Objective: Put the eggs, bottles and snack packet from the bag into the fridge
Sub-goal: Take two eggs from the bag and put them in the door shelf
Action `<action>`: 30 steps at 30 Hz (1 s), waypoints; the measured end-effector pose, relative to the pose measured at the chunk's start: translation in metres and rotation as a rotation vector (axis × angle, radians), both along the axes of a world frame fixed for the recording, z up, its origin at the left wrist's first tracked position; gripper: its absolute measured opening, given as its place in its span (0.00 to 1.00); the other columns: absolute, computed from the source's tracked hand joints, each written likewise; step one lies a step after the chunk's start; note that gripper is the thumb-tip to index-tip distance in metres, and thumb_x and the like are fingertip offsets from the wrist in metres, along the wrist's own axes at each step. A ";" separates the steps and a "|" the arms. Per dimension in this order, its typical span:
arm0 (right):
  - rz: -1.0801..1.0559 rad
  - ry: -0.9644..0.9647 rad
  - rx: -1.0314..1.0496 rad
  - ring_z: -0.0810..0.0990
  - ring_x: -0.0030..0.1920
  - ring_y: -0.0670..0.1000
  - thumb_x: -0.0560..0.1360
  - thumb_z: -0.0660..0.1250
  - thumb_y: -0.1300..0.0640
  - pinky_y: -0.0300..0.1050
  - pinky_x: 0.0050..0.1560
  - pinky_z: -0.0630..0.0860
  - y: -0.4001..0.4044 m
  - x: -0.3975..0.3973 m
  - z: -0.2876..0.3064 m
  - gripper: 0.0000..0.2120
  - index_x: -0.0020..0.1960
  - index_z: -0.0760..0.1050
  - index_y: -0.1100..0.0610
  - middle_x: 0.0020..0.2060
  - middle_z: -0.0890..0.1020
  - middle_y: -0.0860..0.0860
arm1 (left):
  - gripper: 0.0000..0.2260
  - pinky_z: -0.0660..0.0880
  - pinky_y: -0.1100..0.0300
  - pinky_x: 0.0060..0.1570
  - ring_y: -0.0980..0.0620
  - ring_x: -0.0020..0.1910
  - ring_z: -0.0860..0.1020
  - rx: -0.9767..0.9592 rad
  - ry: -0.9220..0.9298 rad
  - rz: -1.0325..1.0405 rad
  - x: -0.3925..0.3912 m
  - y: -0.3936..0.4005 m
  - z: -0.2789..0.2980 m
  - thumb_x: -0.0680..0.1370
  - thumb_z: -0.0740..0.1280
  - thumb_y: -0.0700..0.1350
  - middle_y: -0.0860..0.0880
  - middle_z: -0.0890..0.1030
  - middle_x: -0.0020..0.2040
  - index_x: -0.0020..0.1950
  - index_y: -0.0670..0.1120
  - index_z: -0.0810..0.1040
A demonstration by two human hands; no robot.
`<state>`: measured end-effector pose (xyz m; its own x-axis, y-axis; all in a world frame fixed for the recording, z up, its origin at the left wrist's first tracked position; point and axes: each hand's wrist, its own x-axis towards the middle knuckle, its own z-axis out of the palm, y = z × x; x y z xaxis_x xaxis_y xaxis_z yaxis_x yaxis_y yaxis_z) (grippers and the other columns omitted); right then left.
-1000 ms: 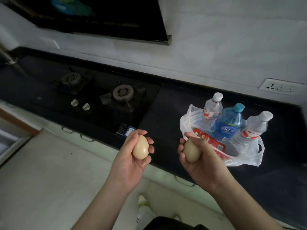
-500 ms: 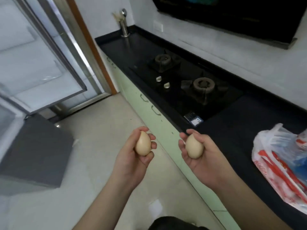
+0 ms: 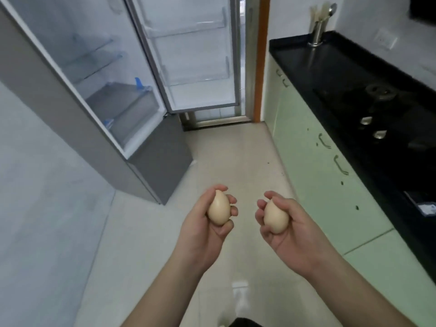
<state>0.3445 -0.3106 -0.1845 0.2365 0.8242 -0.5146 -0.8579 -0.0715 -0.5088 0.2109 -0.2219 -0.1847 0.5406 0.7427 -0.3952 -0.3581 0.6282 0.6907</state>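
Observation:
My left hand (image 3: 203,230) is closed around a beige egg (image 3: 219,207), held upright over the floor. My right hand (image 3: 290,234) cups a second beige egg (image 3: 276,217) at about the same height. The grey fridge (image 3: 162,159) stands at the upper left with its upper door (image 3: 188,55) swung open, showing glass shelves (image 3: 94,55), a drawer (image 3: 127,100) and door racks. Both hands are well short of the fridge. The bag, bottles and snack packet are out of view.
A black counter (image 3: 330,67) with a gas hob (image 3: 379,93) runs along the right above pale green cabinets (image 3: 313,166). A metal utensil holder (image 3: 317,31) stands at the counter's far end. Light floor tiles (image 3: 231,156) lie between fridge and cabinets, with an orange door frame (image 3: 260,60) beyond.
The view has swung left from the counter and bag toward the open fridge. Both hands keep the same eggs, held in front of me.

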 end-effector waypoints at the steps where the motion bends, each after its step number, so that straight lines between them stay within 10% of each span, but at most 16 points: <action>1: 0.027 -0.002 0.007 0.79 0.37 0.50 0.69 0.67 0.59 0.38 0.28 0.74 0.011 -0.014 -0.002 0.09 0.49 0.77 0.55 0.39 0.81 0.54 | 0.07 0.60 0.65 0.21 0.49 0.32 0.73 -0.008 0.003 0.033 -0.016 0.006 -0.001 0.79 0.60 0.46 0.43 0.77 0.39 0.50 0.44 0.76; 13: 0.232 -0.057 0.087 0.80 0.38 0.50 0.75 0.65 0.60 0.39 0.30 0.76 0.120 -0.088 0.017 0.05 0.49 0.78 0.54 0.40 0.81 0.54 | 0.07 0.59 0.63 0.23 0.49 0.33 0.73 -0.004 -0.004 0.312 -0.108 0.066 0.000 0.79 0.61 0.45 0.43 0.77 0.39 0.51 0.43 0.76; 30: 0.293 -0.088 0.135 0.80 0.36 0.50 0.76 0.65 0.57 0.38 0.28 0.74 0.266 0.038 0.030 0.05 0.49 0.78 0.55 0.41 0.81 0.54 | 0.08 0.61 0.64 0.23 0.49 0.33 0.74 0.016 0.039 0.429 0.002 0.204 0.012 0.79 0.61 0.45 0.43 0.77 0.39 0.46 0.45 0.79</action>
<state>0.3824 -0.0444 -0.1547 0.0179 0.9231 -0.3842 -0.7631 -0.2357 -0.6018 0.2132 -0.0176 -0.1724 0.1662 0.9033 -0.3956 -0.5576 0.4169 0.7178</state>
